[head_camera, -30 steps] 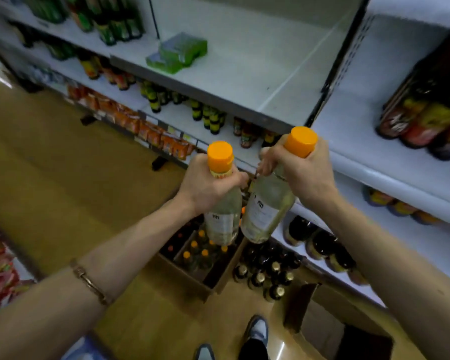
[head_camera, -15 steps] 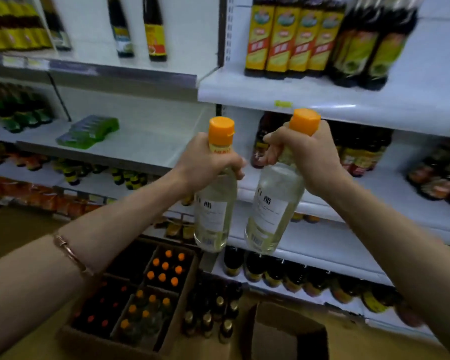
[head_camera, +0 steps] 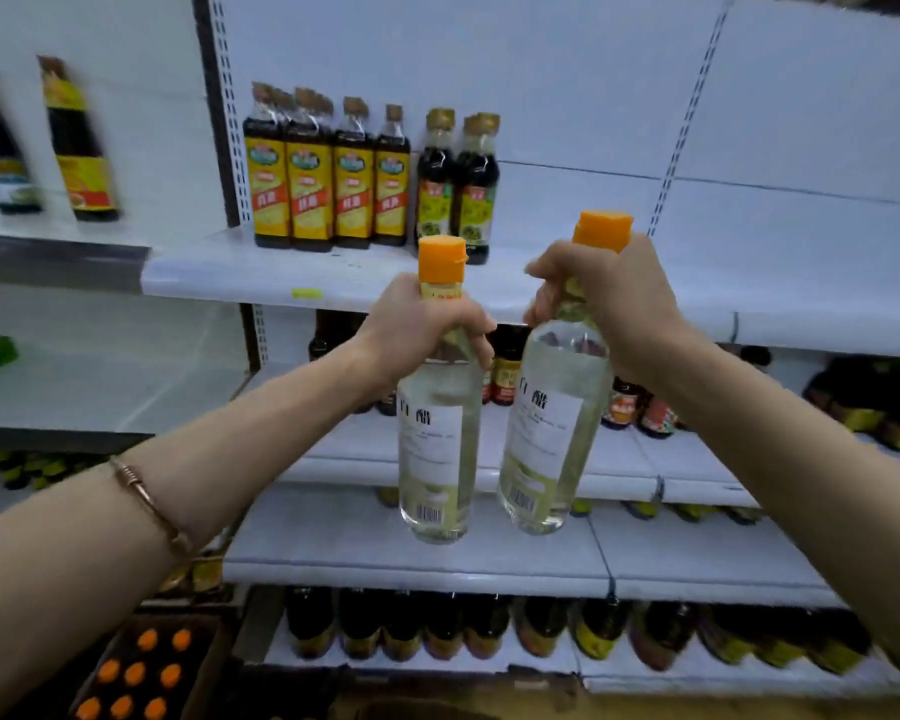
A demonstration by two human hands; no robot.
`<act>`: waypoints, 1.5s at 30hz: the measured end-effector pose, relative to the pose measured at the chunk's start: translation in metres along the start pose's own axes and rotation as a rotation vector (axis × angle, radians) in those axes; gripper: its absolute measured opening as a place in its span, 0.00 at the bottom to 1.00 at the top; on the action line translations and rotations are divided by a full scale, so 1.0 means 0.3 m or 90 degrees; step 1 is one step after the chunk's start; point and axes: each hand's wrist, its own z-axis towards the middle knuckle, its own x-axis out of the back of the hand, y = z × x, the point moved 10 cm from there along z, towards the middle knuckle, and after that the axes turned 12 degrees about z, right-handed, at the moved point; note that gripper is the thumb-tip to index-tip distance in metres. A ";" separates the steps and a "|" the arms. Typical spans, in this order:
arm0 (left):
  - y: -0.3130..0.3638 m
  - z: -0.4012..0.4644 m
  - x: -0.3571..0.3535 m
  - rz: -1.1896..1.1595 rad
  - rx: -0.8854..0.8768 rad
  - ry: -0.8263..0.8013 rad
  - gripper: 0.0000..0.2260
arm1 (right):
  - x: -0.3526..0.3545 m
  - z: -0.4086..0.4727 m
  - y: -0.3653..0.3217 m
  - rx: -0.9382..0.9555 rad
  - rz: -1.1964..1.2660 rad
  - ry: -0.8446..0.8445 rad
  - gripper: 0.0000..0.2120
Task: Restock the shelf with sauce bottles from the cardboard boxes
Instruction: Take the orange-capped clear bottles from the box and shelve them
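Head view, dark sauce bottles (head_camera: pixel 333 179) on the shelf (head_camera: pixel 281 275) beyond your hands, your left hand (head_camera: pixel 417 324) gripping one clear orange-capped bottle (head_camera: pixel 437 459) by its neck, your right hand (head_camera: pixel 609 298) gripping another (head_camera: pixel 552 439), both hanging below your fists.

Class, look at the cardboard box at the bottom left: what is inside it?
Inside the cardboard box, orange bottle caps show in rows. The bottles beneath the caps are too dark to make out, and the left forearm and the frame edge hide the rest of the box.
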 end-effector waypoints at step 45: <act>0.108 1.253 -0.106 0.065 -0.082 0.089 0.08 | 0.394 1.217 0.127 0.028 0.003 -0.036 0.12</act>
